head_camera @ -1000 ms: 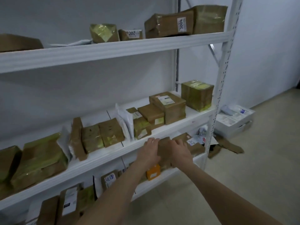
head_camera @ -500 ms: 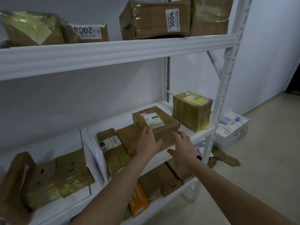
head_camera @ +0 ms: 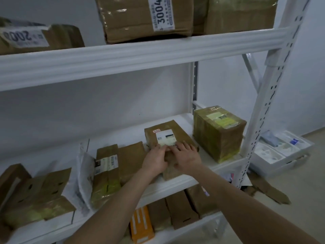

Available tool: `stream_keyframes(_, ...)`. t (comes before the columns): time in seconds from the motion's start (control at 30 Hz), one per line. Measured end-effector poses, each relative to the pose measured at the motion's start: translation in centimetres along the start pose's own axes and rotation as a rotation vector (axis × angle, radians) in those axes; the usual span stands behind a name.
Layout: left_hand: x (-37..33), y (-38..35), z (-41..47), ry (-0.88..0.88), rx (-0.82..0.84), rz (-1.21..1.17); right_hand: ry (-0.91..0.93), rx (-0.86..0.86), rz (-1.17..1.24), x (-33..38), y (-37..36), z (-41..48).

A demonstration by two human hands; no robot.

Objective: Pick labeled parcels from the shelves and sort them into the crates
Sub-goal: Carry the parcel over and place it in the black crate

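A brown taped parcel (head_camera: 168, 128) with a white printed label lies on the middle shelf (head_camera: 177, 183). My left hand (head_camera: 154, 159) curls over its near left corner. Beside it, my right hand (head_camera: 187, 155) lies on the parcel's top with fingers spread flat over the label's lower edge. Both forearms reach in from the bottom of the view. No crate is in sight.
A taller yellow-taped box (head_camera: 218, 132) stands just right of the parcel, by the white upright post (head_camera: 263, 95). More brown parcels and a white bag (head_camera: 84, 175) lie to the left. Box "3004" (head_camera: 146, 18) sits on the top shelf. White trays (head_camera: 279, 150) lie on the floor.
I have come closer to the shelf. Both hands rose from the lower shelf to the middle one and closed in on the labeled parcel, where they now touch it.
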State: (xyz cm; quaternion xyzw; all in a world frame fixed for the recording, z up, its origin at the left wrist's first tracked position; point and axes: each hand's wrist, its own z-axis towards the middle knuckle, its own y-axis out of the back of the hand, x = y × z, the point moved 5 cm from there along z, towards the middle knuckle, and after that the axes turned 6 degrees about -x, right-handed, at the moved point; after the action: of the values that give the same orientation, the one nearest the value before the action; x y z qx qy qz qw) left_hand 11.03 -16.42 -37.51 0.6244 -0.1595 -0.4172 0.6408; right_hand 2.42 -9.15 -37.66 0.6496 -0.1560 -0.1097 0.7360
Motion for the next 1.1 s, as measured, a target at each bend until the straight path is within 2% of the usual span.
stream_keyframes(0.13,-3.7,-1.8,1.0,0.033,-0.017,-0.123,-0.053,-0.043,-0.043,-4.7,0.3,0.1)
stream_keyframes(0.23,-6.3,-3.1,1.5,0.018,0.011,-0.229,-0.089,-0.004,-0.126,-7.8,0.1,0.0)
stream_keyframes(0.33,-6.4,-3.0,0.8,0.046,-0.030,-0.211,-0.099,0.076,-0.133,-8.1,0.5,0.2)
stream_keyframes(0.4,-4.8,-2.0,0.0,0.098,-0.100,-0.164,-0.080,0.084,-0.063,-6.7,1.4,0.7)
stream_keyframes(0.53,1.0,1.1,-1.8,0.277,-0.236,-0.078,0.214,-0.141,0.024,-1.3,3.0,2.0)
stream_keyframes(0.63,5.1,2.4,-3.7,0.424,-0.266,-0.046,0.293,-0.034,0.184,3.7,1.0,1.8)
stream_keyframes(0.8,10.2,2.5,-6.7,0.597,-0.219,-0.105,0.319,0.179,0.241,8.5,-4.7,1.1)
stream_keyframes(0.9,11.0,2.2,-6.9,0.590,-0.176,-0.161,0.239,0.173,0.328,8.7,-4.5,1.6)
stream_keyframes(1.0,11.1,2.4,-6.7,0.603,-0.198,-0.157,0.078,0.121,0.420,7.5,-2.8,2.2)
stream_keyframes(1.1,11.3,1.8,-6.5,0.685,-0.100,-0.271,-0.086,0.117,0.510,5.7,-3.2,2.6)
